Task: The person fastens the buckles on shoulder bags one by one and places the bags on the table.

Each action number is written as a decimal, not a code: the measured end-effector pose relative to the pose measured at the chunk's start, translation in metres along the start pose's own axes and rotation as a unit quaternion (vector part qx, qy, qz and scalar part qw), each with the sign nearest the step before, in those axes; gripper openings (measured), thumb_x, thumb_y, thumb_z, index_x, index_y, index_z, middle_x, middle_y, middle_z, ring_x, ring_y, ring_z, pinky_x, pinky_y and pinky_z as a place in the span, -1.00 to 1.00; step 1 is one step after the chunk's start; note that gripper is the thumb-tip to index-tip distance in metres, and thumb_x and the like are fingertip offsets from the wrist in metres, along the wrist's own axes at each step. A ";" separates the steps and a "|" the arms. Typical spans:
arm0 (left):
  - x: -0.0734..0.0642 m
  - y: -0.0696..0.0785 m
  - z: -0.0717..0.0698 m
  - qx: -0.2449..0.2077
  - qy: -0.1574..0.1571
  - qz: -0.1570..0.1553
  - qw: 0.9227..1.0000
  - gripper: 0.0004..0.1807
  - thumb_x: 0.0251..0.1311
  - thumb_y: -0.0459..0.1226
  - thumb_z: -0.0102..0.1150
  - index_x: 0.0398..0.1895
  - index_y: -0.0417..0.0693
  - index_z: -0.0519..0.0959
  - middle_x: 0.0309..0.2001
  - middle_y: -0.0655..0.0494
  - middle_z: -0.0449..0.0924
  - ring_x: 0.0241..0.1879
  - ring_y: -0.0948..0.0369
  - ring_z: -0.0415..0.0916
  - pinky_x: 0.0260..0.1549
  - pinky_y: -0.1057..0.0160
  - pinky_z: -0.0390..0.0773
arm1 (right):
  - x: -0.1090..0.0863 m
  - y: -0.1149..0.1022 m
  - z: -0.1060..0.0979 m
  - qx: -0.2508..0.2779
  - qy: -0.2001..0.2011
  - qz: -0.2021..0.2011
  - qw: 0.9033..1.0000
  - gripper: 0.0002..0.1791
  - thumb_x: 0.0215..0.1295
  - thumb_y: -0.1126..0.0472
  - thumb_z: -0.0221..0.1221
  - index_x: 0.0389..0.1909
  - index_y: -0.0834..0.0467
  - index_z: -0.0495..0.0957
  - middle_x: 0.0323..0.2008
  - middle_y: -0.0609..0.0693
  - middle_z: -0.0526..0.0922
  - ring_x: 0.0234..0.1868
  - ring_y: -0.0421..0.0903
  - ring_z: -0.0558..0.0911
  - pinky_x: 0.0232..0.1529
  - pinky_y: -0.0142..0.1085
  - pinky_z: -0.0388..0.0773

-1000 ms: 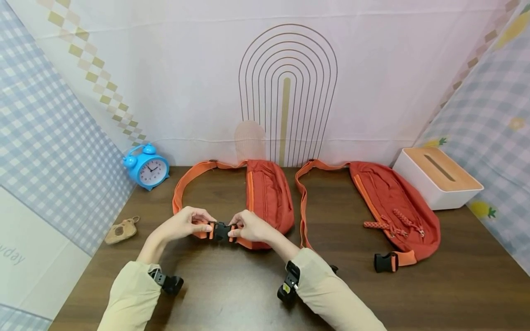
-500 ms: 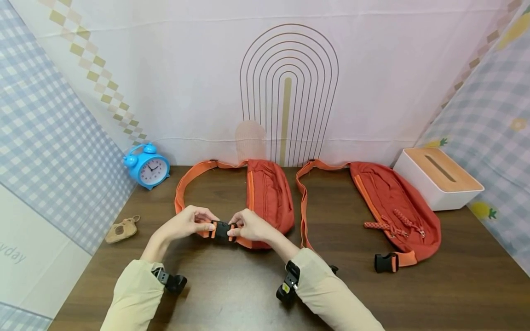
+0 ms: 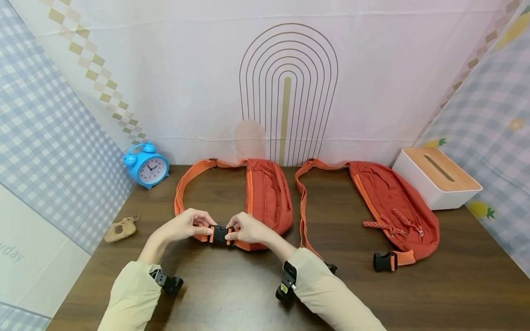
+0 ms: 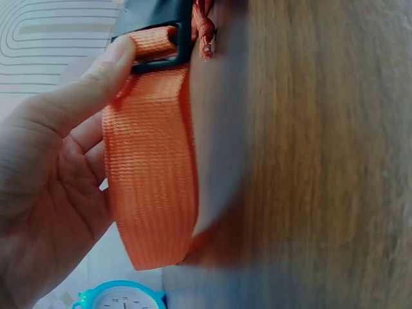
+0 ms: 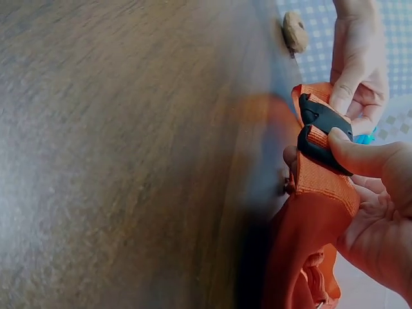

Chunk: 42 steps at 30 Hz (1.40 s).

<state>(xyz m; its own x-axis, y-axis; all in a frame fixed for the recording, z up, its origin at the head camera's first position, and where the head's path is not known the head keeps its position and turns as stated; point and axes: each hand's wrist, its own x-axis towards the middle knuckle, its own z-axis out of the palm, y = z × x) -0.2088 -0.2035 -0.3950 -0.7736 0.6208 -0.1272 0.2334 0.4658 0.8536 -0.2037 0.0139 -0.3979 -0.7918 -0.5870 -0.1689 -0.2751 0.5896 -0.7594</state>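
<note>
Left hand (image 3: 182,226): curled in a pinch; one end of the buckle (image 3: 220,234) and the webbing beside it are held between thumb and fingers.
Right hand (image 3: 248,229): curled likewise; the buckle's opposite end is pinched between thumb and fingers.
Sleeves (image 3: 132,289): both are pale, reached in from the bottom edge and held well apart; a small black camera is worn at each wrist.
Table (image 3: 232,294): dark wood is seen between the forearms, from the bottom edge up to the buckle.
Loose clip (image 3: 385,262): laid well to the right of the right sleeve, joined to the right bag (image 3: 395,207) by a short band.
Buckle: held between both hands, just left of the near end of the left bag (image 3: 271,197); its halves are met, but whether they are latched cannot be told.
Charm (image 3: 121,229): laid near the left edge, well apart from the left hand.
Strap (image 3: 182,184): looped leftward from the buckle and back to the left bag's far end, with wood enclosed.
Gap between bags: crossed lengthwise by the right bag's strap (image 3: 303,202); wood is shown on either side.
Right bag: laid aslant, its outer side close to the box (image 3: 447,200).
Box: set at the right rear edge.
Clock (image 3: 151,170): stood at the left rear corner.
Backdrop (image 3: 186,92): hung along the far edge.
</note>
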 end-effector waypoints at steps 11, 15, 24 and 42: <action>-0.001 0.000 -0.001 0.023 -0.019 -0.006 1.000 -0.84 0.16 -0.32 0.14 -0.26 -0.25 0.56 -0.35 -0.09 0.64 -0.39 0.31 0.56 -0.34 0.38 0.54 | -0.001 0.000 0.002 -0.007 -0.005 0.001 1.000 -0.74 0.12 0.24 0.24 -0.18 0.29 0.58 -0.54 -0.01 0.56 -0.56 -0.25 0.36 -0.52 -0.50 0.28; -0.001 0.002 -0.002 0.029 -0.029 -0.010 0.999 -0.85 0.14 -0.32 0.16 -0.29 -0.24 0.56 -0.37 -0.07 0.65 -0.39 0.32 0.54 -0.34 0.39 0.53 | -0.001 -0.003 0.003 -0.016 -0.006 0.007 1.000 -0.74 0.11 0.23 0.26 -0.18 0.27 0.59 -0.53 -0.04 0.55 -0.54 -0.26 0.37 -0.50 -0.51 0.28; -0.001 0.005 -0.004 0.050 -0.049 -0.017 0.997 -0.89 0.12 -0.31 0.18 -0.34 -0.20 0.57 -0.39 -0.03 0.66 -0.41 0.25 0.55 -0.36 0.36 0.52 | -0.001 -0.002 0.007 -0.052 0.000 -0.007 0.999 -0.76 0.08 0.20 0.28 -0.25 0.24 0.64 -0.74 -0.16 0.35 -0.68 -0.31 0.27 -0.62 -0.52 0.18; -0.004 0.005 -0.002 0.076 -0.058 -0.013 0.995 -0.88 0.08 -0.32 0.22 -0.36 -0.21 0.57 -0.42 -0.02 0.65 -0.43 0.30 0.53 -0.40 0.36 0.51 | -0.004 -0.004 0.013 -0.081 0.006 -0.025 0.996 -0.76 0.04 0.20 0.32 -0.26 0.21 0.65 -0.75 -0.17 0.35 -0.70 -0.32 0.27 -0.64 -0.54 0.17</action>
<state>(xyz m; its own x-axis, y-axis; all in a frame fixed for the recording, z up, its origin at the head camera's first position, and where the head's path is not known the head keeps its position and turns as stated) -0.2059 -0.2043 -0.3890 -0.7092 0.6721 -0.2129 0.3081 0.5670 0.7639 -0.1923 0.0066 -0.4026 -0.7809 -0.6119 -0.1256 -0.3983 0.6426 -0.6545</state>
